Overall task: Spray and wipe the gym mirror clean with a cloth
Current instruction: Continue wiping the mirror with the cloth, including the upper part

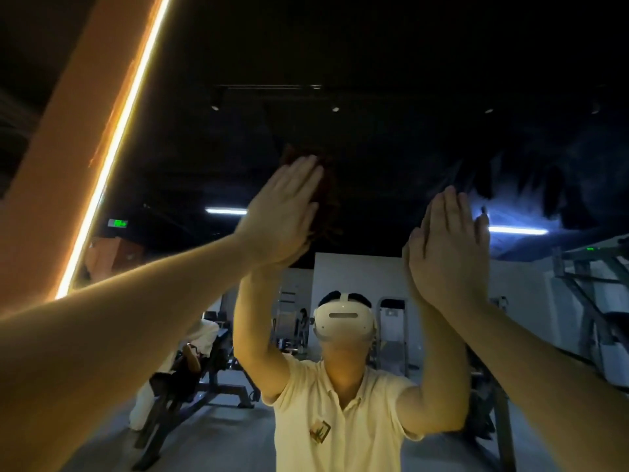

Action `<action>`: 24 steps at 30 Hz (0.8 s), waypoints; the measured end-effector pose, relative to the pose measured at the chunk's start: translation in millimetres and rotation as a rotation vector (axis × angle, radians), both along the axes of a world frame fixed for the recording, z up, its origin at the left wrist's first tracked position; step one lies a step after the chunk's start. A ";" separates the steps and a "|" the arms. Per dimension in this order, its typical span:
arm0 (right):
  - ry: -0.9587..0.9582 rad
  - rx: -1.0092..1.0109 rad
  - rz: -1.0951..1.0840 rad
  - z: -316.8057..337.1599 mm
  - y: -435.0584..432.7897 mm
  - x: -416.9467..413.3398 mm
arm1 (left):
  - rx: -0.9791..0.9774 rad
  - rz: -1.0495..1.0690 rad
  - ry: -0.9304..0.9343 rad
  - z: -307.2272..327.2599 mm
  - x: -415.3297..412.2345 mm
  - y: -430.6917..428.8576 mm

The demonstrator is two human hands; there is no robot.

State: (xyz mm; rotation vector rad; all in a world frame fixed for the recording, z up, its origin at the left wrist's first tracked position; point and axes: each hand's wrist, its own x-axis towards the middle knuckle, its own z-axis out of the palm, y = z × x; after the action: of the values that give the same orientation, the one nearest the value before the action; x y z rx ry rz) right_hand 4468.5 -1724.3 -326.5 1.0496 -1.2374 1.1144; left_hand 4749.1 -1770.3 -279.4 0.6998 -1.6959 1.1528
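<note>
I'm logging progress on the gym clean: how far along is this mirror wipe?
Mid-wipe, by the look of it. Done: spraying seems finished, since no bottle shows and hazy smears sit on the upper right of the mirror. In hand: the left hand presses the dark cloth flat against the glass, and the right hand rests open on it. Left: that smeared patch is not yet wiped.

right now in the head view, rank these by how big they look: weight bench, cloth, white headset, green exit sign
1. weight bench
2. cloth and white headset: they look alike, and the left hand hides part of the cloth, so unranked
3. green exit sign
</note>
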 end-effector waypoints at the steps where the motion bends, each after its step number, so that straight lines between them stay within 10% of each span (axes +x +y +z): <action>1: -0.023 -0.007 0.006 -1.0 -1.7 5.0 | 0.020 0.003 0.070 -4.0 21.9 -4.9; 11: -0.048 -0.038 0.002 -7.6 -5.7 10.9 | 0.209 -0.084 0.813 -48.3 104.4 -24.6; 24: 0.169 0.074 -0.067 -15.4 44.8 -99.9 | 0.160 -0.165 0.248 13.3 -88.2 22.4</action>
State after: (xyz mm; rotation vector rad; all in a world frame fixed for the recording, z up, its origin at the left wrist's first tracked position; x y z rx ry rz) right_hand 4368.7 -1679.5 -341.9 1.1261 -1.1767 0.9155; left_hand 4660.9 -1747.9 -266.1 0.7533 -1.6122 0.7878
